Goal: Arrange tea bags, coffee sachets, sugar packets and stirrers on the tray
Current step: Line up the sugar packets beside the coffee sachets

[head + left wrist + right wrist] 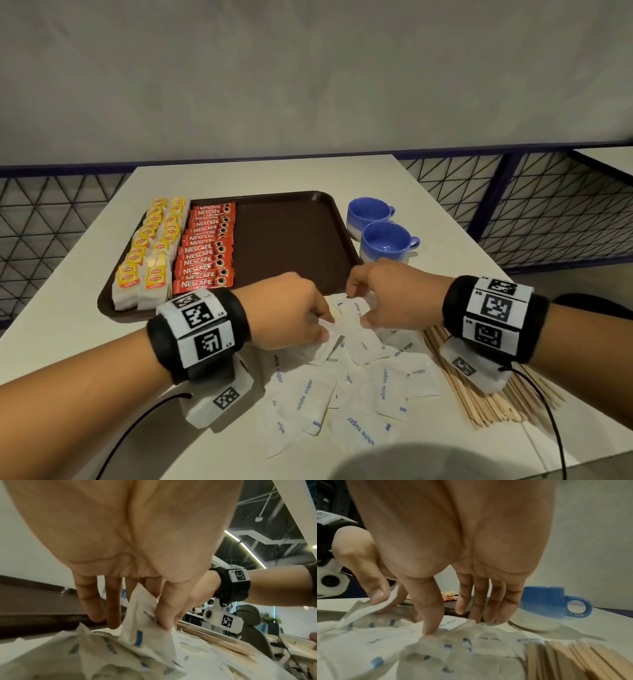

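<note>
A brown tray (284, 240) holds rows of yellow-tagged tea bags (147, 253) at its left and red coffee sachets (209, 246) beside them; its right half is bare. White sugar packets (342, 390) lie in a loose pile on the table in front of the tray. My left hand (322, 329) pinches one sugar packet (144, 609) between thumb and fingers, lifting it on edge. My right hand (356, 310) rests its thumb and straight fingertips on packets at the far side of the pile (453, 624). Wooden stirrers (479, 401) lie under my right wrist.
Two blue cups (368, 212) (385, 241) stand just right of the tray, close to my right hand (542, 605). The white table (68, 335) ends near my body. A dark mesh railing (548, 212) runs behind the table.
</note>
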`<control>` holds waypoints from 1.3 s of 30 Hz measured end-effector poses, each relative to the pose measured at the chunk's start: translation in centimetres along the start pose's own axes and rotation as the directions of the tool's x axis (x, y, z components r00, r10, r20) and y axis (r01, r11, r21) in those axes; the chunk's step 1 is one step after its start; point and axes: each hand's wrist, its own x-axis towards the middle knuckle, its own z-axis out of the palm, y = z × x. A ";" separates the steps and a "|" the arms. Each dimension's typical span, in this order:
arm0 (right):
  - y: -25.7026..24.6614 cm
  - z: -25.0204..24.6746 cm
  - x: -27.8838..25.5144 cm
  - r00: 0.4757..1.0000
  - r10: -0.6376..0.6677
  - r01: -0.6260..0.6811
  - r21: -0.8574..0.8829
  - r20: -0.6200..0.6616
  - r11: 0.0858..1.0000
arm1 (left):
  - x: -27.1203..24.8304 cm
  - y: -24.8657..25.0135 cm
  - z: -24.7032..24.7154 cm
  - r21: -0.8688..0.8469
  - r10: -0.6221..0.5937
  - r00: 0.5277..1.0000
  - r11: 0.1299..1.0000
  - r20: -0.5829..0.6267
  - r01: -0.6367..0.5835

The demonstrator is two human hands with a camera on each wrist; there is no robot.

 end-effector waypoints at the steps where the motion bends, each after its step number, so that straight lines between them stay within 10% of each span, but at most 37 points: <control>1: 0.1 0.1 0.1 1.000 0.003 -0.003 -0.008 -0.002 1.000 | -0.4 -0.2 0.1 -0.023 -0.002 1.000 1.000 -0.007 0.002; 14: 1.6 -4.2 -1.7 0.996 -0.015 0.029 0.154 -0.093 0.988 | -0.8 -1.1 1.0 -0.025 0.042 0.993 0.999 -0.107 -0.045; 21: 2.5 -3.3 -1.3 0.978 -0.010 0.001 0.044 0.206 0.999 | -2.4 -2.1 -0.5 -0.263 0.016 0.981 0.962 -0.193 -0.068; 28: 1.3 -1.2 0.4 0.985 0.024 -0.005 -0.111 0.171 0.994 | -5.4 -4.3 -2.0 -0.733 -0.181 0.937 0.672 -0.297 -0.103; 39: 2.3 -1.1 -0.6 0.999 -0.030 0.029 -0.046 -0.033 0.999 | -2.5 -1.5 1.6 -0.114 -0.057 0.997 0.992 -0.061 0.050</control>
